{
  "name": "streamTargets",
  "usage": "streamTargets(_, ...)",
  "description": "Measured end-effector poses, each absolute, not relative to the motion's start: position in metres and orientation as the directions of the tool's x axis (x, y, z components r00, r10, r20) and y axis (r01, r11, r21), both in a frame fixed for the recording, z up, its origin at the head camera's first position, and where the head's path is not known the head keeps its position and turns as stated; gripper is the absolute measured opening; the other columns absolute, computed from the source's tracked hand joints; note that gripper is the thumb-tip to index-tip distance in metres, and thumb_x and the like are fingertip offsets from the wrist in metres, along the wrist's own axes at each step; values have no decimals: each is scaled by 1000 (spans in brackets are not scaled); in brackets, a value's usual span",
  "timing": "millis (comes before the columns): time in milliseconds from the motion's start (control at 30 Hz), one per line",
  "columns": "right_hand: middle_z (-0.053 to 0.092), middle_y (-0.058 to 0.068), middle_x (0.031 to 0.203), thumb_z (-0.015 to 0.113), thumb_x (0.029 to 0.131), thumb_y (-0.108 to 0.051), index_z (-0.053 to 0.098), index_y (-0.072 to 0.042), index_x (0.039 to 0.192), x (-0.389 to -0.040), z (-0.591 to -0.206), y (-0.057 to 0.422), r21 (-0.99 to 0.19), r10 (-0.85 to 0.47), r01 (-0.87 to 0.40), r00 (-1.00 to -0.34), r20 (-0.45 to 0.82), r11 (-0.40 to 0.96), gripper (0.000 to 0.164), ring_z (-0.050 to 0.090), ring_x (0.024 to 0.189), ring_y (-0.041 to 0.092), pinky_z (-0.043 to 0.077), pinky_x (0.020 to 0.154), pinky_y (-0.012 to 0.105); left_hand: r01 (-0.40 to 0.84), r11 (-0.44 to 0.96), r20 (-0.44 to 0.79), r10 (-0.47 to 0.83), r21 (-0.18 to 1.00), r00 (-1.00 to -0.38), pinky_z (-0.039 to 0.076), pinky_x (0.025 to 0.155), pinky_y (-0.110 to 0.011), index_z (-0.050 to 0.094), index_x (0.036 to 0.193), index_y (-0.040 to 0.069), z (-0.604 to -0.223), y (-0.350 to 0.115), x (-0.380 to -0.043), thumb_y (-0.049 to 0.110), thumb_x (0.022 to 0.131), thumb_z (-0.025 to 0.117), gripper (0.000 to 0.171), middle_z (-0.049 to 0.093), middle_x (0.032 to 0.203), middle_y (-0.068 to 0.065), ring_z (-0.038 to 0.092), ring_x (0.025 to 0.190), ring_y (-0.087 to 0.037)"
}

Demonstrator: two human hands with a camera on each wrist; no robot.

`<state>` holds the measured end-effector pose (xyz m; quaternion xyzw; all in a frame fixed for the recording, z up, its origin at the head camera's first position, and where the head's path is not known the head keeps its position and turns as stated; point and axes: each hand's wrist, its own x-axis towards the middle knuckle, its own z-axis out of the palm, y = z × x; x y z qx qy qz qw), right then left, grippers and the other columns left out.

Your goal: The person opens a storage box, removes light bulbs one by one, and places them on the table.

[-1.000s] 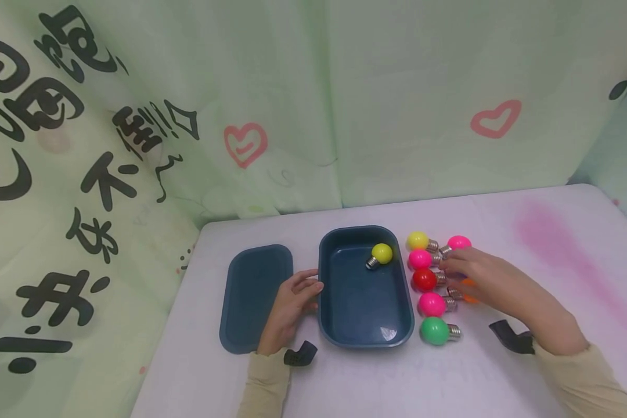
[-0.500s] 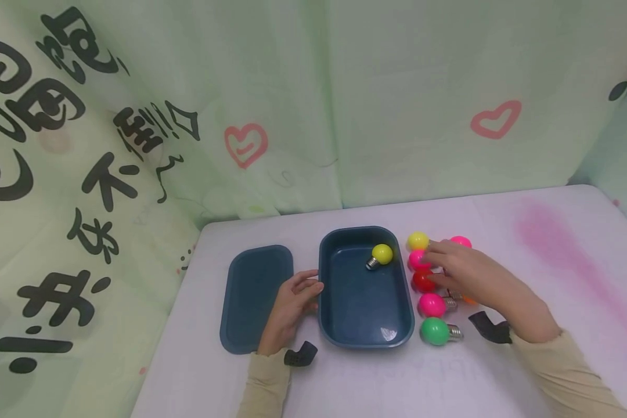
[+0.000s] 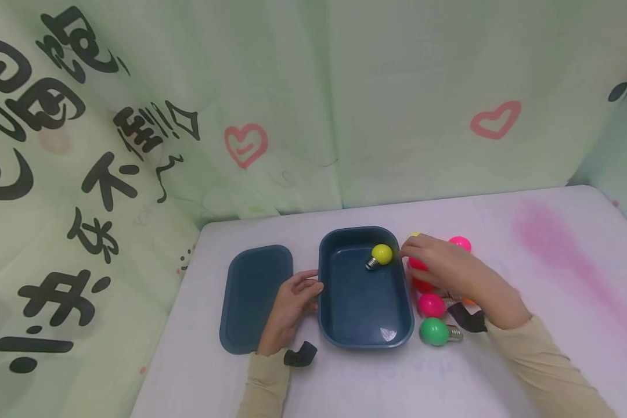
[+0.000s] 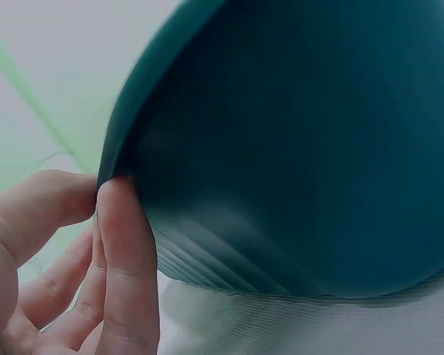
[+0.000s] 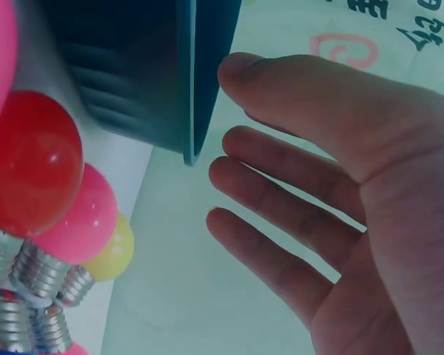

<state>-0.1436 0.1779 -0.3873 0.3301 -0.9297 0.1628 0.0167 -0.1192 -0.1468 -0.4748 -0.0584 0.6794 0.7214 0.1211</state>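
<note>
A dark blue rectangular box (image 3: pixel 366 307) stands mid-table, with a yellow light bulb (image 3: pixel 381 253) lying in its far right corner. At the box's left side, my left hand (image 3: pixel 289 305) pinches the rim between thumb and finger, as the left wrist view shows. My right hand (image 3: pixel 454 267) is at the right rim, fingers extended and holding nothing. Bulbs lie in a row under and beside it: a red bulb (image 5: pixel 33 163), a pink bulb (image 5: pixel 78 214) and a yellow bulb (image 5: pixel 112 250). In the head view the hand partly hides these.
A flat dark blue lid (image 3: pixel 256 296) lies left of the box. Nearer me on the right are another pink bulb (image 3: pixel 431 305) and a green bulb (image 3: pixel 435 331). One more pink bulb (image 3: pixel 461 242) shows behind the right hand. A green printed curtain (image 3: pixel 397 116) hangs behind the table.
My right hand has moved left across the bulbs, from their metal bases to the box's right rim. The left hand, the box and the yellow bulb inside have stayed put.
</note>
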Motion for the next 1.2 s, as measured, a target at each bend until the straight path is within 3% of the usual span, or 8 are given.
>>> streamTargets(367, 64, 9, 109, 86, 76, -13, 70, -4, 114, -159, -391, 159, -226, -651, -675, -737, 180, 702, 42, 61, 99, 22, 59, 77, 34, -258, -56, -252, 97, 965, -963, 51, 66, -24, 61, 130, 4, -475, -147, -119, 16, 89, 74, 45, 69, 100, -3, 62, 82, -12)
streamTargets(1200, 65, 12, 110, 84, 79, -13, 68, 0, 119, -189, -408, 130, -219, -702, -692, -711, 41, 688, 45, 65, 101, 25, 59, 82, 37, -257, -69, -250, 104, 964, -963, 52, 66, -25, 61, 130, 5, -476, -149, -119, 16, 88, 76, 46, 69, 101, -4, 62, 82, -12)
